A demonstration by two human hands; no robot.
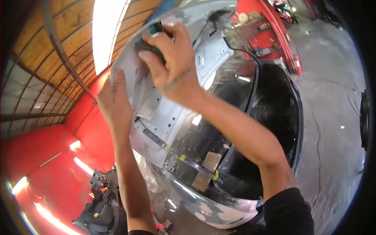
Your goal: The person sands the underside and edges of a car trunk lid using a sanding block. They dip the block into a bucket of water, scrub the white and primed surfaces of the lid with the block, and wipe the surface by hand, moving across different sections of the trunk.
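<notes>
A raised grey car body panel with patchy primer and rows of holes fills the upper middle of the head view. My left hand grips its left edge, thumb on the surface. My right hand is closed on a teal and black pad, held at the panel's upper left part; the pad's underside is hidden. Below and to the right is a black car body opening with dark glass. A brown block lies there beside a metal strip with yellow-green tape at its ends.
Red walls with tube lights are at the left under a wooden ceiling. Dark parts are piled at lower left. Red shelving stands at upper right. A cable runs over the grey floor. Some plastic sheeting hangs by the car.
</notes>
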